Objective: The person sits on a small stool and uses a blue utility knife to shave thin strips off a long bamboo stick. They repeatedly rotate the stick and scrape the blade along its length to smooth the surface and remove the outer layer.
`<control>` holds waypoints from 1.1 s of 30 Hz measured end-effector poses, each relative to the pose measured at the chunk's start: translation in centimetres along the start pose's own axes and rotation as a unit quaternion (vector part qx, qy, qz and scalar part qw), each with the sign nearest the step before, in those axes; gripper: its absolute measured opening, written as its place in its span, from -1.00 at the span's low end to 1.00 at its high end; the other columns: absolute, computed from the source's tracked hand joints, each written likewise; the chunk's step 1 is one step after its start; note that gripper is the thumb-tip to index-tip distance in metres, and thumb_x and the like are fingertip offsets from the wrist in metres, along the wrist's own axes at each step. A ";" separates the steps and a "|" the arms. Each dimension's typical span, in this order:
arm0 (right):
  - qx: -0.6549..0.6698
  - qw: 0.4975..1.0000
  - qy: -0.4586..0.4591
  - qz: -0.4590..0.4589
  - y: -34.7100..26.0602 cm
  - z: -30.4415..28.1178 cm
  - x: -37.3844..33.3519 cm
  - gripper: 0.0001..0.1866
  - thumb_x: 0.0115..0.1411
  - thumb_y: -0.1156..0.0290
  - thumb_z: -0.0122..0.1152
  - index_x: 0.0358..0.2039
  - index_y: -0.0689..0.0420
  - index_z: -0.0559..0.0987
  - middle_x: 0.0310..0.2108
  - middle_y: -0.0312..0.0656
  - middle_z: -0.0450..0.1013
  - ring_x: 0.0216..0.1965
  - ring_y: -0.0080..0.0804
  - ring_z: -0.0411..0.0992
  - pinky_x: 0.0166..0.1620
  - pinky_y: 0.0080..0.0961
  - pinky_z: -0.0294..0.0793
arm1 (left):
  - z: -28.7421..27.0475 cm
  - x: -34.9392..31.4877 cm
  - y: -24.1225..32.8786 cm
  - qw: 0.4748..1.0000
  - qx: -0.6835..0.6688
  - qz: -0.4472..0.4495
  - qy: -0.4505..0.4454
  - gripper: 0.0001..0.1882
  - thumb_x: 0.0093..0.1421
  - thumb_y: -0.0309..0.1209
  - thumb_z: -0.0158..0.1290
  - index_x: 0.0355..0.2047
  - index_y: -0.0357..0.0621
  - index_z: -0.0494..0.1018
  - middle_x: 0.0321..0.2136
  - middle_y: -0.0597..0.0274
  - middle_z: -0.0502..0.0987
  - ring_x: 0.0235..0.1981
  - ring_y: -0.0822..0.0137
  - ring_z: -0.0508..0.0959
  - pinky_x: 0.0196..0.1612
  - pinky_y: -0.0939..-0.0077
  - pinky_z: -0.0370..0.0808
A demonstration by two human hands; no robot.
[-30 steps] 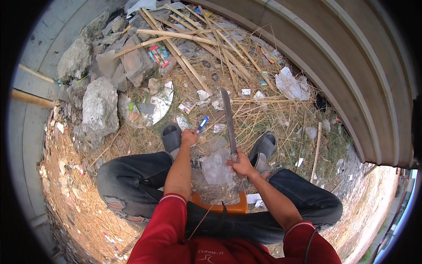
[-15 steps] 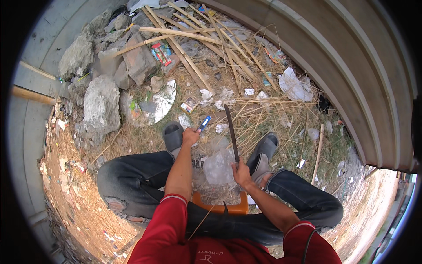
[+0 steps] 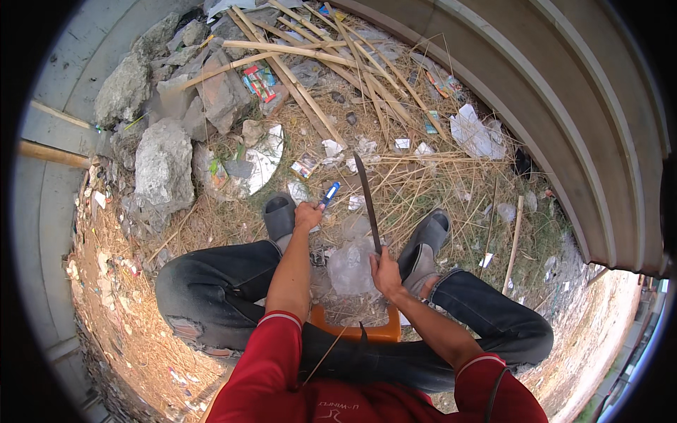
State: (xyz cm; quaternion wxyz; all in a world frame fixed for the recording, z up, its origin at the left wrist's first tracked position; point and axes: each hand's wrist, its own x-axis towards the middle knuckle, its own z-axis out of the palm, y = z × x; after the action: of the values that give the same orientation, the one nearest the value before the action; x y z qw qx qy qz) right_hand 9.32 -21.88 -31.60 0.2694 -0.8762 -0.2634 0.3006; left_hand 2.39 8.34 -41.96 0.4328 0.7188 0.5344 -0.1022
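So the person's sitting with knees spread and both hands are full. The right hand (image 3: 386, 273) has its fingers wrapped around the grip of a long, dark-bladed machete (image 3: 366, 197), handle mostly hidden by the hand, tip pointing away from the body and leaning a bit left. The left hand (image 3: 307, 216) is closed on the near end of a short blue stick-shaped thing with a pale strip (image 3: 329, 193), which pokes out past the fingers up and to the right. Can't really tell what that one is, too small. Both are out front, the blue one left of the blade, with a gap between them. Down between the grey open-toed sandals (image 3: 280, 218) there's a crumpled clear plastic bag (image 3: 349, 269), just left of the right hand, and neither hand seems to be holding it. Closer in is a curved orange plastic piece (image 3: 386, 330), and past the blade lies a loose pile of pale, flat wooden strips (image 3: 282, 48) near some rough grey concrete chunks (image 3: 163, 163). If I had to call it, this is a hold-and-ready stage: both items in hand, neither touching the other. Any move from here calls for a firm grip on the handle and the edge kept clear of the left hand and feet.
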 end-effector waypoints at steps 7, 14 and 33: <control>-0.087 0.987 -0.125 0.051 1.2 -0.6 -0.4 -0.67 0.36 0.31 0.11 -0.05 0.29 0.34 -0.35 0.26 0.54 -0.27 0.32 0.51 -0.25 0.10 0.47 | 0.5 -1.1 0.1 1.000 0.008 0.003 0.004 -0.69 0.18 -0.08 0.23 -0.31 -0.06 0.70 -0.32 0.04 0.68 -0.18 0.09 0.66 0.00 0.25 0.54; 0.031 0.996 0.064 -0.051 -1.5 -0.6 0.5 -0.70 0.32 0.33 0.09 -0.09 0.29 0.37 -0.33 0.31 0.52 -0.22 0.33 0.52 -0.14 0.11 0.47 | 0.4 -0.5 0.0 1.000 0.019 -0.005 -0.010 -0.68 0.17 -0.09 0.23 -0.26 -0.06 0.69 -0.24 -0.07 0.66 -0.12 -0.05 0.64 0.03 0.21 0.53; -0.047 0.994 -0.093 0.018 1.9 -0.6 1.1 -0.67 0.34 0.30 0.11 -0.06 0.31 0.40 -0.33 0.25 0.55 -0.26 0.29 0.53 -0.17 0.07 0.50 | -0.6 -0.7 1.4 0.998 0.067 0.004 -0.002 -0.52 0.17 0.06 0.18 -0.18 -0.10 0.66 -0.09 -0.10 0.63 0.00 -0.02 0.60 0.08 0.18 0.53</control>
State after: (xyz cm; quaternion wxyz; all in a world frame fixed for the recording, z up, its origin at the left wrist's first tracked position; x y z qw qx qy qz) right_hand 11.07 -22.80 -32.81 0.1972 -0.8608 -0.2851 0.3727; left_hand 3.16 8.24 -40.48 0.3850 0.7482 0.5227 -0.1372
